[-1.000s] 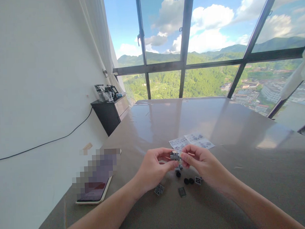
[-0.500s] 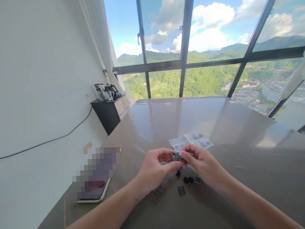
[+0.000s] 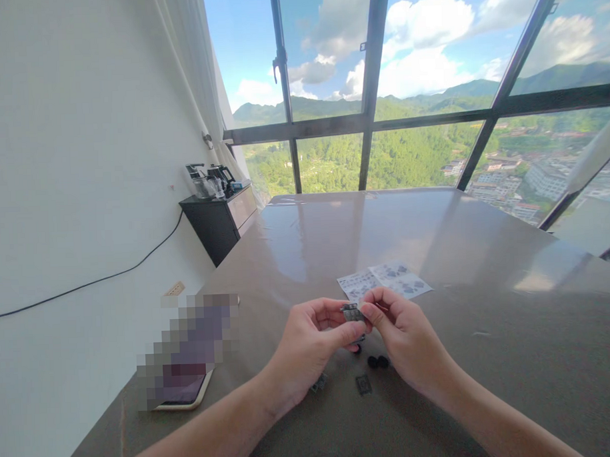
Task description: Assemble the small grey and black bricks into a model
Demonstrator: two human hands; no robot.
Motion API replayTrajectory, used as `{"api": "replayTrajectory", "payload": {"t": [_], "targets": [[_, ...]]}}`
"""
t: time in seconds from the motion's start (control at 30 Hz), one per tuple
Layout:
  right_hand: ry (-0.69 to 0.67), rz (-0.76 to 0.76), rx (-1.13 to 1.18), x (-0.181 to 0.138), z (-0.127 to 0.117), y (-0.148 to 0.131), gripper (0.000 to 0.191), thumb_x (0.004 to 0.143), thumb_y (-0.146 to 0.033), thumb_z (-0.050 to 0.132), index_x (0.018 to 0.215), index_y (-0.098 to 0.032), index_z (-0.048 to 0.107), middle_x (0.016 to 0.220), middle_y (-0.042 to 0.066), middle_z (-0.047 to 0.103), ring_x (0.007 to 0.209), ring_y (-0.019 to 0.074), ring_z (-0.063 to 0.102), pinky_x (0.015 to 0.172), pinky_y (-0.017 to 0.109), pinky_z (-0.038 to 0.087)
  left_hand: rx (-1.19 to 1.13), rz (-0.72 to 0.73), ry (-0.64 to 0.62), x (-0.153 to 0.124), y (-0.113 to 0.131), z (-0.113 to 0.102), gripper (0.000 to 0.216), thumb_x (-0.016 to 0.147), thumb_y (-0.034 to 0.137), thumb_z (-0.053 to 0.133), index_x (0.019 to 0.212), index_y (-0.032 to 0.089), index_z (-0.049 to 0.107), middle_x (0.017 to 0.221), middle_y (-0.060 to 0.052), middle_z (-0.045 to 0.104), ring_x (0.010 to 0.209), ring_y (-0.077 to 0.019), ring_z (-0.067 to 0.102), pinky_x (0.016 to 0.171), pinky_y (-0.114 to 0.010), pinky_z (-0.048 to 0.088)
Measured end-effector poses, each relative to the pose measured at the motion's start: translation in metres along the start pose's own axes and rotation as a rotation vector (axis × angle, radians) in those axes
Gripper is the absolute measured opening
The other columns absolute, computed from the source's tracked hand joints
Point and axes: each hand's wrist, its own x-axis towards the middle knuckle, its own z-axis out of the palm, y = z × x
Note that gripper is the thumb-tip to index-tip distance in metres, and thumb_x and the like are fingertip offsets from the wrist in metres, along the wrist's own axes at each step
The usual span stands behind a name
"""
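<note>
A small grey block-like assembly (image 3: 352, 312) is held above the table between both hands. My left hand (image 3: 316, 338) pinches it from the left, thumb in front and fingers behind. My right hand (image 3: 396, 325) grips its right side between thumb and fingers, covering part of it. Below the hands lie small black wheel-like pieces (image 3: 378, 362) and a flat dark grey square piece (image 3: 363, 385). More small grey pieces (image 3: 319, 382) rest beside my left wrist, partly hidden by it. Another black round piece (image 3: 358, 349) shows just under my left fingers.
A printed instruction sheet (image 3: 387, 280) lies on the table (image 3: 296, 255) beyond the hands. A phone (image 3: 188, 389), partly blurred out, rests at the left. A dark cabinet (image 3: 212, 225) with a glass kettle (image 3: 203, 185) stands by the window.
The assembly appears slightly turned between my fingers. My right hand sits a little lower and further left, now covering the grey square piece that showed beside the black wheels.
</note>
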Motion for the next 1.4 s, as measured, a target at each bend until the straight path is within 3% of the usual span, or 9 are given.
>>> {"api": "replayTrajectory", "payload": {"t": [0.13,0.27,0.33,0.5,0.73,0.9,1.27,1.4], "targets": [[-0.004,0.038,0.051,0.002,0.001,0.0,0.029,0.085,-0.048,0.062,0.077,-0.021,0.056,0.062,-0.003,0.055,0.06,0.0148,0.052,0.059,0.028,0.044,0.0,-0.007,-0.021,0.002,-0.002,-0.001,0.038,0.065,0.028,0.087,0.096,0.009,0.074,0.081,-0.01,0.075,0.076,-0.0182,0.069,0.067,-0.027,0.056],[-0.04,0.057,0.052,0.009,-0.016,-0.004,0.037,0.082,-0.055,0.065,0.087,-0.018,0.063,0.066,-0.001,0.06,0.064,0.0159,0.056,0.063,0.029,0.047,-0.001,0.012,-0.001,0.008,-0.003,-0.005,0.038,0.067,0.028,0.086,0.099,0.011,0.074,0.09,-0.01,0.076,0.081,-0.0195,0.068,0.07,-0.03,0.058],[-0.087,0.04,-0.058,0.013,-0.032,-0.007,0.034,0.084,-0.051,0.063,0.085,-0.018,0.066,0.065,0.0,0.062,0.064,0.0166,0.057,0.063,0.029,0.046,0.001,0.025,0.036,0.011,-0.002,-0.009,0.038,0.067,0.027,0.085,0.1,0.012,0.074,0.094,-0.01,0.075,0.082,-0.0187,0.067,0.071,-0.029,0.058],[-0.35,0.045,-0.463,0.015,-0.063,-0.013,0.014,0.082,-0.03,0.065,0.083,-0.02,0.075,0.069,0.002,0.067,0.063,0.0177,0.056,0.059,0.029,0.042,-0.073,0.04,0.157,0.016,0.005,-0.016,0.036,0.068,0.024,0.084,0.099,0.012,0.072,0.09,-0.008,0.072,0.077,-0.0147,0.064,0.067,-0.025,0.056],[-0.328,-0.165,-0.597,0.01,-0.047,-0.009,0.019,0.083,-0.017,0.061,0.089,-0.024,0.077,0.085,0.003,0.068,0.071,0.0178,0.059,0.065,0.028,0.044,-0.062,0.074,0.219,0.017,0.007,-0.018,0.04,0.071,0.021,0.081,0.106,0.013,0.063,0.079,-0.005,0.07,0.072,-0.0156,0.066,0.062,-0.026,0.056],[-0.394,-0.141,-0.665,0.006,-0.046,-0.007,0.024,0.086,-0.018,0.059,0.1,-0.026,0.077,0.092,0.005,0.068,0.078,0.0201,0.062,0.07,0.029,0.045,-0.079,0.068,0.245,0.021,0.007,-0.02,0.029,0.078,0.016,0.074,0.104,0.013,0.06,0.08,-0.006,0.071,0.07,-0.0153,0.067,0.063,-0.027,0.057],[-0.503,-0.078,-0.562,0.003,-0.046,-0.008,0.014,0.08,-0.018,0.066,0.084,-0.024,0.078,0.07,0.001,0.071,0.062,0.0186,0.062,0.059,0.027,0.044,-0.123,0.045,0.278,0.023,0.008,-0.021,0.029,0.081,0.015,0.069,0.109,0.011,0.067,0.082,-0.007,0.07,0.066,-0.0125,0.064,0.06,-0.025,0.057],[-0.525,-0.044,-0.569,0.005,-0.054,-0.006,0.016,0.081,-0.016,0.065,0.085,-0.025,0.077,0.072,0.001,0.073,0.064,0.0193,0.063,0.06,0.027,0.044,-0.128,0.04,0.297,0.024,0.009,-0.022,0.031,0.082,0.014,0.067,0.113,0.011,0.067,0.082,-0.007,0.07,0.065,-0.012,0.063,0.059,-0.024,0.056]]}}
